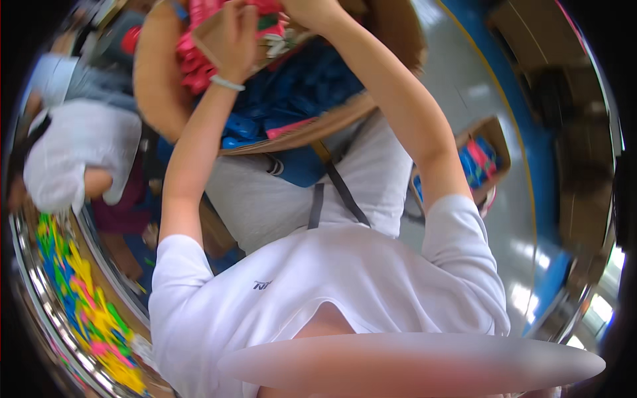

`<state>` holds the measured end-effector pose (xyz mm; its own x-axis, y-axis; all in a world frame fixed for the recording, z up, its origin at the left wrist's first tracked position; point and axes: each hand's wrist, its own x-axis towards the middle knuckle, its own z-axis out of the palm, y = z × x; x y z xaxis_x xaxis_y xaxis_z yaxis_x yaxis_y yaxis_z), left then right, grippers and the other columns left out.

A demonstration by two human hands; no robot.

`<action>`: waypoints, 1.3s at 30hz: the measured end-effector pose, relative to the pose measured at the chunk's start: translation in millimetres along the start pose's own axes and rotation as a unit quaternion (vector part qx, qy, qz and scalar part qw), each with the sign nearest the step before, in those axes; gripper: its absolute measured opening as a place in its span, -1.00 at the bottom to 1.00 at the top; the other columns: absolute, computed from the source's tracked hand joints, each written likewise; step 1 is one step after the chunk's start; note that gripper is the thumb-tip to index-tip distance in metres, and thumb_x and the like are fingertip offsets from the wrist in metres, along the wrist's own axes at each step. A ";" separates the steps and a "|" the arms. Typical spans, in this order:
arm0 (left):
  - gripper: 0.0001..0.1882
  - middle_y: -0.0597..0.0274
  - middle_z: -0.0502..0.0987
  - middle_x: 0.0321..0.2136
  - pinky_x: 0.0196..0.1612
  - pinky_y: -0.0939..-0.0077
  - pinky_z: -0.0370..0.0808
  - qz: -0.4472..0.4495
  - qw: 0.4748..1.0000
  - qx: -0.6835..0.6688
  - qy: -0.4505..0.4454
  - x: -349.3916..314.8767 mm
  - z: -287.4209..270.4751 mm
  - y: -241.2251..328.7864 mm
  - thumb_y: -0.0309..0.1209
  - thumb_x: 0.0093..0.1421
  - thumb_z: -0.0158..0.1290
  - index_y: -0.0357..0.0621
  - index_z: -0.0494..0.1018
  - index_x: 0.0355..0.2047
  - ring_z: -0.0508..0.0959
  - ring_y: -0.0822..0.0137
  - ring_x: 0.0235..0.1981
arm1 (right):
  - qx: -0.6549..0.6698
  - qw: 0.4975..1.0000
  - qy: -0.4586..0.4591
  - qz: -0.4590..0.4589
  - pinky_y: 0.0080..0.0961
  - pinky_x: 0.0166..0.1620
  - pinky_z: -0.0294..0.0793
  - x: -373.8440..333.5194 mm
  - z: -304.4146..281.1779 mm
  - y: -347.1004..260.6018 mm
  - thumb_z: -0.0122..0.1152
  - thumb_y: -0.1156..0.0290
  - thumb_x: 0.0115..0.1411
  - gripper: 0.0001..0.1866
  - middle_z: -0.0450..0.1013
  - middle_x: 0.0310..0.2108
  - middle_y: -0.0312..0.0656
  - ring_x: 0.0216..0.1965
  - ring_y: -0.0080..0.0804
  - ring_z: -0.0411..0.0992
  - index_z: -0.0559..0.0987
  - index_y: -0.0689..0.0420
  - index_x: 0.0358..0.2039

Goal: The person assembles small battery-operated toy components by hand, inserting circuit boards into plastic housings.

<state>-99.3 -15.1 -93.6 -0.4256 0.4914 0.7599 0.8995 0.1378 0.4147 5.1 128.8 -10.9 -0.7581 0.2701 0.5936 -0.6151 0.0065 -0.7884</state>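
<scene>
A large cardboard box [154, 79] stands in front of my thighs, holding many blue plastic pieces [298, 83] and bright pink pieces [194, 66]. Over its far part is a smaller brown cardboard box [211, 41], with white and green bits visible beside it. My left hand [237, 46], with a pale band at the wrist, grips the left side of this small box, fingers pointing away from me. My right hand [312, 12] reaches to the far right of it. The top edge cuts that hand off, so its fingers and anything in them are hidden.
At left a person in a white top [86, 149] sits close by. Nearer me on that side, a long metal-edged trough [99, 298] carries yellow, green, blue and pink pieces. Right of my leg stands a cardboard box [502, 142] with blue and pink pieces. Brown cartons [531, 33] line the far right.
</scene>
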 end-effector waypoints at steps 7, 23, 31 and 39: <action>-0.61 -0.03 0.54 -0.06 0.04 0.42 0.47 -0.054 0.918 -0.350 -0.180 14.4 10.8 78.0 -0.30 0.40 -0.15 -0.29 0.22 0.13 0.55 0.27 -0.04 | -0.298 0.908 0.254 -0.147 -0.73 -0.27 0.39 -138.4 -141.8 -181.2 0.14 0.57 0.26 -0.77 0.47 -0.28 -0.33 -0.29 -0.68 0.41 0.44 0.23 -0.07; -0.69 -0.02 0.60 -0.27 -0.12 0.28 0.51 -0.112 0.897 -0.021 -0.426 -51.3 49.9 19.3 -0.30 0.17 0.05 -0.22 0.50 -0.14 0.59 0.07 -0.22 | -0.605 0.650 -0.051 0.457 -0.23 -0.26 0.47 -463.1 -315.0 -158.6 0.16 0.58 -0.02 -0.84 0.52 -0.43 0.06 -0.33 0.03 0.52 0.56 0.25 -0.36; -0.64 -0.21 0.56 -0.20 -0.05 0.12 0.49 -0.089 0.721 0.118 -0.677 -74.4 164.1 19.6 -0.43 0.08 0.00 -0.30 0.50 -0.11 0.55 -0.11 -0.11 | -0.629 0.678 0.154 0.348 -0.32 -0.21 0.49 -472.9 -307.0 -181.6 0.24 0.51 0.04 -0.82 0.56 -0.39 -0.04 -0.30 -0.10 0.53 0.62 0.21 -0.30; -0.35 -0.26 0.40 0.02 0.11 0.07 0.40 -0.278 0.858 0.098 -0.421 -141.7 248.6 -58.2 -0.22 0.07 0.18 -0.30 0.27 0.11 0.42 -0.18 0.07 | -0.569 0.662 0.020 0.488 -0.32 -0.20 0.48 -446.6 -301.4 -143.9 0.30 0.53 -0.02 -0.80 0.56 -0.40 -0.04 -0.28 -0.15 0.54 0.63 0.22 -0.31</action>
<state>-66.7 121.0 -349.8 -0.6463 0.7382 -0.1932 0.6149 0.6538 0.4410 497.5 297.5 -211.1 -0.6532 0.7055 -0.2749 0.7420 0.5241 -0.4181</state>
